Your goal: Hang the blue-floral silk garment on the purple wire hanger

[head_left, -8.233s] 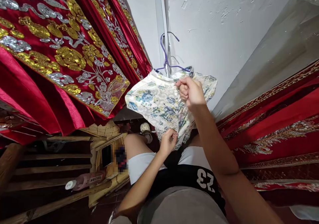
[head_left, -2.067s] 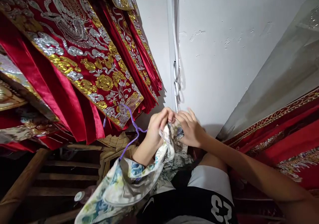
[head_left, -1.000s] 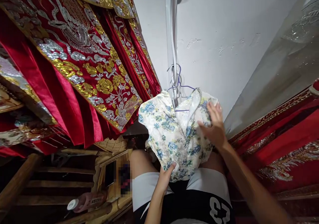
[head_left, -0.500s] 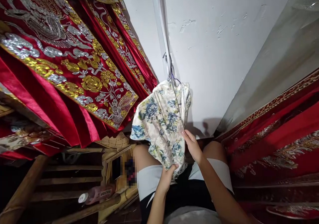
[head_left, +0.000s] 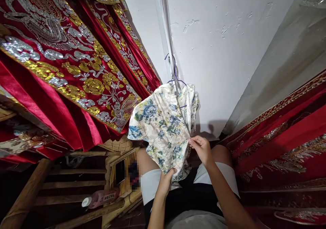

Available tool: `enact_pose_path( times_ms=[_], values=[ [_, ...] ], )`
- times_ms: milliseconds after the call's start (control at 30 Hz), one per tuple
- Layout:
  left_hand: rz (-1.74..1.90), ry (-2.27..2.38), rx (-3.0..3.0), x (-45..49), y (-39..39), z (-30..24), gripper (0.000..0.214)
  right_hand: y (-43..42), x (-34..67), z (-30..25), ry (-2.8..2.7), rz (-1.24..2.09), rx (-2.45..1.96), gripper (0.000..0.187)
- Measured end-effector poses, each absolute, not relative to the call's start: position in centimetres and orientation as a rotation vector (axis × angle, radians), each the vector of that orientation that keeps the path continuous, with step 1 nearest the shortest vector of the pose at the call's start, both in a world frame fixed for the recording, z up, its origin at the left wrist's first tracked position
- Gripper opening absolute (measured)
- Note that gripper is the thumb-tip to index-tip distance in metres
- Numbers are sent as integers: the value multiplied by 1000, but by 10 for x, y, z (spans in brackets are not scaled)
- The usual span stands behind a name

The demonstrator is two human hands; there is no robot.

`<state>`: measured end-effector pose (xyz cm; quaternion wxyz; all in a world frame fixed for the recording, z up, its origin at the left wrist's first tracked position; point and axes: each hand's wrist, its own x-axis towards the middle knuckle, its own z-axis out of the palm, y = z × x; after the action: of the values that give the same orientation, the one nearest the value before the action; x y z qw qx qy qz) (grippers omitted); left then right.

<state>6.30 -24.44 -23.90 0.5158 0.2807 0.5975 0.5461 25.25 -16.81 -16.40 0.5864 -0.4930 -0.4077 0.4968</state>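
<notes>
Pinched in the right hand [head_left: 203, 151] and gripped low down in the left hand [head_left: 167, 180] is a floral blouse [head_left: 163, 122], pretty much mid-frame. It's hung on a purple hanger [head_left: 175, 69] by a scuffed white wall [head_left: 203, 62]. Sequined red cloth [head_left: 94, 83] is draped upper left; a pink bottle [head_left: 102, 198]'s laid among wooden slats [head_left: 73, 184], lower left.

Red embroidered drapery [head_left: 89, 86] is crowding the floral garment [head_left: 163, 127] on the left, leaving little room. Open space is stretching right of the garment, above the right hand [head_left: 202, 149], with the white wall [head_left: 203, 59] blocking behind and red cloth [head_left: 287, 130] closing the far right. Thighs [head_left: 145, 161] are obstructing the way below.
</notes>
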Motion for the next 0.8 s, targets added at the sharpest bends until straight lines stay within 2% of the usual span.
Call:
enact_pose_path(
  times_ms=[100, 200, 300, 400, 500, 667, 800],
  values=[
    [1388, 1535, 773, 48, -237, -246, 71, -172, 270, -155, -991, 1234, -1234, 44],
    [1622, 1713, 878, 37, -231, -247, 77, -178, 275, -145, -1035, 1393, -1244, 40],
    [1842, 1838, 1182, 45, -227, -242, 66, -185, 262, -142, -1005, 1552, -1188, 41],
    [1791, 1637, 1589, 68, -220, -234, 57, -191, 240, -144, -964, 1679, -1076, 44],
    [1771, 1434, 1721, 90, -206, -219, 53, -195, 223, -145, -854, 1772, -974, 49],
    [1518, 1249, 1848, 101, -187, -190, 13, -195, 226, -146, -711, 1792, -913, 49],
    [1434, 1236, 1851, 100, -189, -185, 14, -193, 237, -146, -760, 1820, -910, 40]
  ],
)
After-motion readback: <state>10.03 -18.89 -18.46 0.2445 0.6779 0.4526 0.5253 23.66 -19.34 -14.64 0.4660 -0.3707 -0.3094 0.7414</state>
